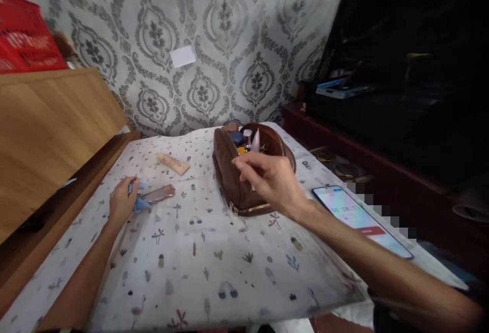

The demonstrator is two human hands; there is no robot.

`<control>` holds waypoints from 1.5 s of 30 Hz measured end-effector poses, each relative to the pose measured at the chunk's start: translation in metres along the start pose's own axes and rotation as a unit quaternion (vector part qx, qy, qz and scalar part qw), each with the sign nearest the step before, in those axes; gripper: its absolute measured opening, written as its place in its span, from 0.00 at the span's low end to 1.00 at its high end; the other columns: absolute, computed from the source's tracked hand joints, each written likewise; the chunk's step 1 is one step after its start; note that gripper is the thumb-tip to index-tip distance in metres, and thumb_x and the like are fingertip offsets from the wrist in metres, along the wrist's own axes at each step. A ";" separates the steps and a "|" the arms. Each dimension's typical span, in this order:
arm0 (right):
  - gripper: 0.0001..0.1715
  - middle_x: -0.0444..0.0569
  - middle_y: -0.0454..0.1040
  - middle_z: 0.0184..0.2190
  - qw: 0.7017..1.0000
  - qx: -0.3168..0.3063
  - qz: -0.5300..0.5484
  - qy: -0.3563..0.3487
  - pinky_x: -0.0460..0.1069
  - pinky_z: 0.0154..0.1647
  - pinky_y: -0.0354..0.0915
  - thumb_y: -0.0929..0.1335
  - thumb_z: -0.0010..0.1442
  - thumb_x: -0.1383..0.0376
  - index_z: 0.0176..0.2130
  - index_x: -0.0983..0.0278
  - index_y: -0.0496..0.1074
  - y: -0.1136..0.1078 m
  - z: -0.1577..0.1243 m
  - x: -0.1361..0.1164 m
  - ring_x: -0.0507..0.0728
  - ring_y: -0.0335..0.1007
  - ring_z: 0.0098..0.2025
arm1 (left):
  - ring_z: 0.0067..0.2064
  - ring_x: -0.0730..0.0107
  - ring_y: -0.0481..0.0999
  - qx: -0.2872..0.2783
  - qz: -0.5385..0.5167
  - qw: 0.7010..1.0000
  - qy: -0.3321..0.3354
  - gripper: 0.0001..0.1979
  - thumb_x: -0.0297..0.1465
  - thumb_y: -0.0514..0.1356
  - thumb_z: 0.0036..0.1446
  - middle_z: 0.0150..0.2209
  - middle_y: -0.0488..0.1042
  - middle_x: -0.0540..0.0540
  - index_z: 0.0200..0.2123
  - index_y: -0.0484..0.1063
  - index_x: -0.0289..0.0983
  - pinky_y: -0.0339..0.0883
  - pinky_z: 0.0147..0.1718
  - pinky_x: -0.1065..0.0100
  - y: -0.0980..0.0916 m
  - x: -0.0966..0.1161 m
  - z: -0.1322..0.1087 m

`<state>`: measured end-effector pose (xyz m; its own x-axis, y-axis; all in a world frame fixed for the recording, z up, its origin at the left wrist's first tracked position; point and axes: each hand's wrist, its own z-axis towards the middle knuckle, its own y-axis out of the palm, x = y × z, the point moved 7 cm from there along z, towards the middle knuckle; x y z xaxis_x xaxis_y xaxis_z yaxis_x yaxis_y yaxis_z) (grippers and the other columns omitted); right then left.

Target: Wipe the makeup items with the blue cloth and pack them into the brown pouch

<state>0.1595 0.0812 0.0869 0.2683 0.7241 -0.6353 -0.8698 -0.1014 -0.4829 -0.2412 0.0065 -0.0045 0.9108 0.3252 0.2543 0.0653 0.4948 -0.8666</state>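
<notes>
A brown cosmetic bag [229, 180] with a gold zip stands unzipped on the patterned cloth. Inside it show a dark blue item [237, 138], a small bottle with a silver cap [247, 136] and a pale pink tube [255, 140]. My right hand [277, 177] is in front of the bag, thumb and forefinger pinched by its near wall; what they hold, if anything, is unclear. On the left, my left hand [123, 200] is closed on a light blue cloth [141, 203]. Beside the cloth lies a flat, clear-and-pinkish item [158, 194], and farther back a beige tube [173, 163].
A phone [362, 221] with a lit timer screen lies at the right edge. A wooden cabinet [57, 119] bearing a red box [28, 35] borders the left. Behind stands a patterned wall [225, 68]; a large black screen [412, 58] rises at the right.
</notes>
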 end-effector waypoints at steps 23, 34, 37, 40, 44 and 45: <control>0.19 0.53 0.76 0.42 0.961 -0.214 0.143 0.102 0.52 0.45 0.66 0.66 0.65 0.58 0.52 0.66 0.72 0.197 -0.059 0.026 0.58 0.72 0.43 | 0.37 0.64 0.78 -0.261 -0.277 0.925 0.014 0.19 0.50 0.51 0.62 0.35 0.78 0.49 0.41 0.69 0.42 0.69 0.37 0.66 0.009 0.088 -0.071; 0.17 0.52 0.73 0.43 0.978 -0.189 0.024 0.083 0.53 0.49 0.65 0.71 0.59 0.68 0.49 0.65 0.71 0.193 -0.064 0.030 0.59 0.68 0.47 | 0.40 0.63 0.75 -0.041 -0.217 0.968 0.123 0.14 0.42 0.49 0.67 0.40 0.75 0.46 0.44 0.67 0.40 0.69 0.41 0.64 -0.012 0.126 -0.069; 0.11 0.53 0.72 0.42 0.982 -0.175 -0.014 0.073 0.54 0.48 0.65 0.71 0.58 0.68 0.43 0.66 0.72 0.193 -0.064 0.034 0.60 0.66 0.47 | 0.43 0.61 0.75 -0.081 -0.170 0.941 0.282 0.12 0.37 0.50 0.67 0.42 0.76 0.42 0.45 0.69 0.38 0.69 0.45 0.61 0.012 0.152 -0.091; 0.05 0.52 0.71 0.39 0.980 -0.182 -0.034 0.075 0.53 0.47 0.66 0.71 0.58 0.67 0.37 0.65 0.72 0.195 -0.063 0.037 0.60 0.66 0.45 | 0.43 0.60 0.74 -0.066 -0.131 0.932 0.331 0.12 0.34 0.48 0.69 0.41 0.76 0.42 0.42 0.70 0.37 0.67 0.44 0.60 0.026 0.152 -0.096; 0.07 0.51 0.71 0.38 0.978 -0.188 -0.037 0.078 0.54 0.47 0.66 0.72 0.59 0.64 0.37 0.65 0.72 0.195 -0.061 0.036 0.60 0.67 0.44 | 0.38 0.63 0.73 -0.055 -0.102 0.935 0.334 0.13 0.31 0.47 0.69 0.35 0.75 0.46 0.36 0.70 0.39 0.64 0.42 0.61 0.027 0.141 -0.085; 0.08 0.51 0.71 0.38 0.978 -0.190 -0.035 0.078 0.54 0.47 0.66 0.73 0.58 0.64 0.37 0.65 0.72 0.195 -0.061 0.036 0.60 0.67 0.44 | 0.38 0.64 0.73 -0.058 -0.097 0.938 0.329 0.14 0.31 0.47 0.69 0.34 0.74 0.46 0.35 0.70 0.39 0.63 0.42 0.62 0.027 0.137 -0.080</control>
<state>0.0245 0.0460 -0.0666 0.4068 0.6282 -0.6632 -0.6381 -0.3242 -0.6984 -0.0822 -0.0005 -0.0277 0.9290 -0.3479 0.1261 0.2656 0.3897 -0.8818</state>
